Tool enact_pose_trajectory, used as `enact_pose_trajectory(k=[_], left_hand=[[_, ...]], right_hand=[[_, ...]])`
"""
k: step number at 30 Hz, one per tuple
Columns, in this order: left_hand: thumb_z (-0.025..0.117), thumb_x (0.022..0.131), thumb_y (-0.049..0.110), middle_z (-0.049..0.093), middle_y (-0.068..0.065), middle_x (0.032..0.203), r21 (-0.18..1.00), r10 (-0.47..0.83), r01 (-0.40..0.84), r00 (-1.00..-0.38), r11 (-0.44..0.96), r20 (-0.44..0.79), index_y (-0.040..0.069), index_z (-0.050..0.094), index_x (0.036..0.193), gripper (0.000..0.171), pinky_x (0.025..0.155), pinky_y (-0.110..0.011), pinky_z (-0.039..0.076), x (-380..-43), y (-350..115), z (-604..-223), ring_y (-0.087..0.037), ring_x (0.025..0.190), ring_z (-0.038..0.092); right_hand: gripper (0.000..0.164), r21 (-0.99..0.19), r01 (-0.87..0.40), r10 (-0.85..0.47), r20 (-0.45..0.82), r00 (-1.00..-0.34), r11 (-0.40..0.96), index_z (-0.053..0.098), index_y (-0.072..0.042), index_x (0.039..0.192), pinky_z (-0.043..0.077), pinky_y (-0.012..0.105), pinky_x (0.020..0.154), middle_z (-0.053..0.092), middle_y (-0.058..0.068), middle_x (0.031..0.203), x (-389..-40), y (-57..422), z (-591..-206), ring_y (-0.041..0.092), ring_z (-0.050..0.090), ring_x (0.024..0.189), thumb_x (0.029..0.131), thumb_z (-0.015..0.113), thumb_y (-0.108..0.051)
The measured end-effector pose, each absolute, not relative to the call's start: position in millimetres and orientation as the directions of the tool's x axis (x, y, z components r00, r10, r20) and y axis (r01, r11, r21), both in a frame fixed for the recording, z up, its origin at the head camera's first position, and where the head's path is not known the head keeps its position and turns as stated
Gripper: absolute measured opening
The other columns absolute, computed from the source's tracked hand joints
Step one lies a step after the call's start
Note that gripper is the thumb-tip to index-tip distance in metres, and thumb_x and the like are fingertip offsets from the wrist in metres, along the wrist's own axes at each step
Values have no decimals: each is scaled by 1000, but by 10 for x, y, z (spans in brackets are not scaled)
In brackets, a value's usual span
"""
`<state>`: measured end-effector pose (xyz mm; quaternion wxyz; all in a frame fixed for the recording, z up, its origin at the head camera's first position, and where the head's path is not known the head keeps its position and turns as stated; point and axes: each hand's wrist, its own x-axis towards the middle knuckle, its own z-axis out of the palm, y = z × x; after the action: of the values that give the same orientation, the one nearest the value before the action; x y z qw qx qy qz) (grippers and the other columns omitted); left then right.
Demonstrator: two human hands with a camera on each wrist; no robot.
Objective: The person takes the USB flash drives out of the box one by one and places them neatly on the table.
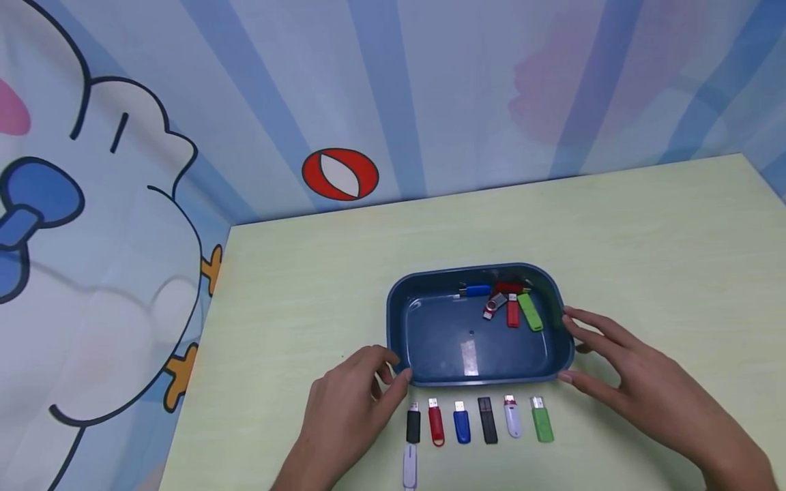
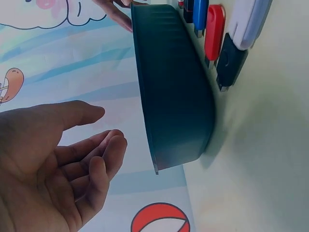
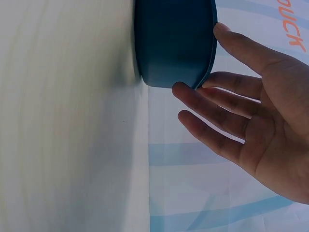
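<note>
A dark blue plastic tray (image 1: 417, 378) stands on the table in the head view. Inside it, towards the back right, lie several USB sticks, among them a blue one (image 1: 477, 291), a red one (image 1: 512, 312) and a green one (image 1: 531, 312). My left hand (image 1: 346, 399) is beside the tray's front left corner, fingers loosely bent; the left wrist view shows it apart from the tray wall (image 2: 174, 92). With its thumb and fingertips, my right hand (image 1: 638, 382) touches the tray's right rim, its fingers fairly straight (image 3: 270, 111) and its palm away from the wall.
In front of the tray runs a row of USB sticks: black (image 1: 413, 424), red (image 1: 436, 424), blue (image 1: 462, 424), another black (image 1: 488, 421), lavender (image 1: 512, 417) and green (image 1: 542, 421). Another lavender stick (image 1: 409, 466) lies below the leftmost. A printed cloth (image 1: 454, 102) hangs behind the table.
</note>
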<state>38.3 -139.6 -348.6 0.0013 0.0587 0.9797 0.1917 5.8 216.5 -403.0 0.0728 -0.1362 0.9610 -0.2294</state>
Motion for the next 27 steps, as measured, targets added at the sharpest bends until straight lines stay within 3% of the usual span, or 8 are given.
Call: enact_pose_trajectory(k=[11, 27], left_hand=[[82, 94, 34, 65, 7, 79, 382, 178, 196, -981, 903, 82, 14, 76, 104, 22, 53, -16, 43, 169, -1344, -3472, -1, 62, 53], [80, 96, 31, 71, 2, 83, 337, 289, 326, -945, 883, 154, 12, 76, 104, 21, 50, -15, 42, -153, -1263, -3389, -7, 61, 58]], right_hand=[[84, -459, -215, -289, -96, -952, 862, 53, -10, 157, 62, 59, 86, 45, 14, 163, 65, 2160, -4054, 35, 73, 117, 92, 78, -58], [85, -468, -219, -290, -84, -953, 856, 51, -12, 158, 62, 59, 86, 48, 12, 161, 60, 2164, -4015, 32, 73, 116, 92, 77, -59]])
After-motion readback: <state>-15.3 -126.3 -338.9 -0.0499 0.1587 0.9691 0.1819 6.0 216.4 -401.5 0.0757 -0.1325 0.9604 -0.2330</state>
